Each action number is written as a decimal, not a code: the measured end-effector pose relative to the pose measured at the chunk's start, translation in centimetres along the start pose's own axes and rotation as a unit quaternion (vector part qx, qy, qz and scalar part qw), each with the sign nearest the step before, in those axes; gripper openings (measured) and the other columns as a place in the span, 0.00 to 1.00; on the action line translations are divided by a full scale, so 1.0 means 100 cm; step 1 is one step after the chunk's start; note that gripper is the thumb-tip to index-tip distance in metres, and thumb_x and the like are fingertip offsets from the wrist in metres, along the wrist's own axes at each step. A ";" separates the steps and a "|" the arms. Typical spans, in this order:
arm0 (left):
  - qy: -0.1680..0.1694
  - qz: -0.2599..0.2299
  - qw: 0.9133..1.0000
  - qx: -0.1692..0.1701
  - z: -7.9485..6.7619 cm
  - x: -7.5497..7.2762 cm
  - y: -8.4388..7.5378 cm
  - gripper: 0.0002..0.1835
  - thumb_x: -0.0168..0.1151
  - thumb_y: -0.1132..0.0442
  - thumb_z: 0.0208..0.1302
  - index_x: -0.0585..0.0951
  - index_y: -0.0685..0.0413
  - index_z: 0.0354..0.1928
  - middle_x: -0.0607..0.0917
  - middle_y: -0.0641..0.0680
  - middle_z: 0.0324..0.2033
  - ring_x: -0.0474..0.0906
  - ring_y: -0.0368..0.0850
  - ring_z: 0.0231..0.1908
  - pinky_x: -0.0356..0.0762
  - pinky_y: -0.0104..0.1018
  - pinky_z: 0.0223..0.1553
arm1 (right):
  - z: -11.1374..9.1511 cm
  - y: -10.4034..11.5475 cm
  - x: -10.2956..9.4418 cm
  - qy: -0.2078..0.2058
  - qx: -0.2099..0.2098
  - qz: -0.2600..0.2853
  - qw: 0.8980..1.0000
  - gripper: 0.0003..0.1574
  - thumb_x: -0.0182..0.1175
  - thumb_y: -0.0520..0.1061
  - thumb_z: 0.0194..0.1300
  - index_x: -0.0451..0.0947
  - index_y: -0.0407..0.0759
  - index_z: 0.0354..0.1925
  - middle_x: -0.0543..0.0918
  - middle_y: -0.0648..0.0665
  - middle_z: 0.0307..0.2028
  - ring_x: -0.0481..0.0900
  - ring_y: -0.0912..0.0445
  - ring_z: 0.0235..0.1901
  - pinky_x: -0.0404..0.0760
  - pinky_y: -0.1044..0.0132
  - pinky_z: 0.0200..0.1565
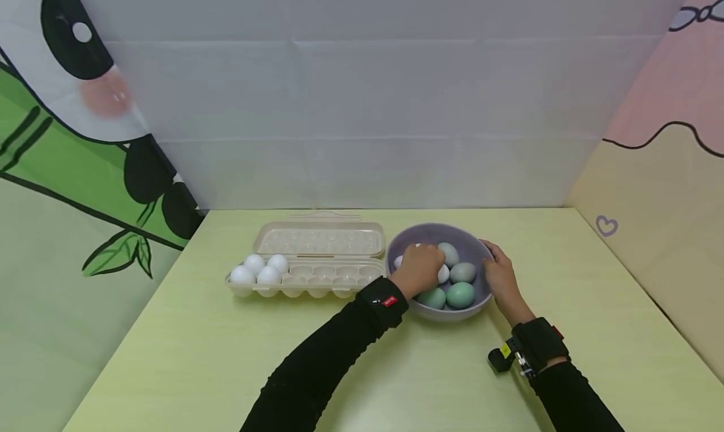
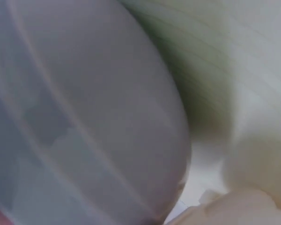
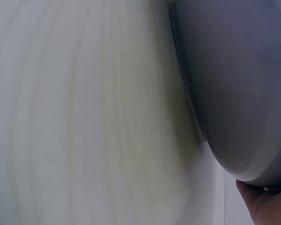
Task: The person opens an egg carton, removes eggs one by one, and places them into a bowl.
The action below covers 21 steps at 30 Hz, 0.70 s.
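Note:
A round purple-grey bowl (image 1: 443, 316) stands on the table with several eggs inside. Green eggs (image 1: 460, 295) lie toward its front and right, and parts of white eggs (image 1: 444, 273) show around my left hand (image 1: 420, 270). That hand reaches down into the bowl from the front left; its fingertips are hidden, and I cannot tell whether they hold an egg. My right hand (image 1: 501, 281) grips the bowl's right rim. In the right wrist view its fingers (image 3: 271, 206) touch the bowl's outer wall. The left wrist view is mostly filled by the bowl's side (image 2: 107, 93).
Left of the bowl lies a clear plastic egg carton (image 1: 328, 275), its lid (image 1: 319, 238) folded open toward the back. Several white eggs (image 1: 269, 275) sit at the carton's left end. The pale yellow table (image 1: 192, 356) ends at a white backdrop (image 1: 367, 105), with printed side panels.

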<state>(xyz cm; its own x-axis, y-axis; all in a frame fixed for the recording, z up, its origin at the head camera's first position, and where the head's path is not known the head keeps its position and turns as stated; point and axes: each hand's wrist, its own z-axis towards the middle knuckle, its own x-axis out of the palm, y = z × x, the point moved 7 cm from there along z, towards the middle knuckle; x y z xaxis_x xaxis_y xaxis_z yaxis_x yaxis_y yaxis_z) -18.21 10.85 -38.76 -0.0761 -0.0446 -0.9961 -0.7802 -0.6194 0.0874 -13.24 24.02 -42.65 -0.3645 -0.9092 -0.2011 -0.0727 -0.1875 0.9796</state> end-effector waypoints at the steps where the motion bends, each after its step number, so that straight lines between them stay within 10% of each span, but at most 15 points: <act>1: -0.003 0.000 1.000 0.001 -0.002 -0.002 0.001 0.03 0.65 0.60 0.57 0.81 0.49 0.30 0.81 0.48 0.32 0.77 0.45 0.34 0.72 0.38 0.33 | 0.000 0.000 0.000 0.001 0.001 0.000 1.000 0.31 0.33 0.32 0.69 0.55 0.32 0.69 0.58 0.32 0.68 0.53 0.42 0.69 0.52 0.48 0.67; 9: -0.058 0.003 0.998 -0.013 -0.029 -0.042 0.036 0.09 0.63 0.54 0.61 0.82 0.50 0.37 0.81 0.49 0.36 0.78 0.46 0.38 0.74 0.41 0.37 | 0.001 -0.002 -0.001 0.005 0.003 -0.015 1.000 0.31 0.33 0.33 0.70 0.54 0.32 0.70 0.57 0.32 0.69 0.51 0.41 0.69 0.51 0.47 0.67; 15: -0.109 -0.022 0.992 -0.058 -0.071 -0.069 0.102 0.16 0.65 0.57 0.59 0.83 0.57 0.47 0.82 0.55 0.39 0.79 0.52 0.39 0.77 0.47 0.38 | 0.004 0.000 -0.007 0.005 -0.010 -0.018 1.000 0.31 0.32 0.32 0.70 0.54 0.32 0.70 0.57 0.31 0.69 0.52 0.40 0.69 0.52 0.46 0.66; 21: -0.071 -0.038 0.986 -0.145 -0.121 -0.069 0.175 0.15 0.66 0.60 0.58 0.82 0.61 0.44 0.82 0.59 0.39 0.79 0.56 0.40 0.77 0.50 0.37 | 0.004 0.001 -0.012 0.004 -0.007 -0.020 1.000 0.31 0.32 0.33 0.70 0.53 0.32 0.70 0.56 0.31 0.69 0.51 0.39 0.69 0.51 0.45 0.66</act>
<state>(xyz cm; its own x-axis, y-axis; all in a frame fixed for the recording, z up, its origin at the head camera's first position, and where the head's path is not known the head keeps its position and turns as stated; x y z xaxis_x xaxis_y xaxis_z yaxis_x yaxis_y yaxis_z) -23.89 -9.16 -30.52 -0.1269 0.1080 -0.9860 -0.5782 -0.8158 -0.0149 -13.12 25.26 -42.33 -0.3543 -0.9039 -0.2396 -0.0747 -0.2281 0.9708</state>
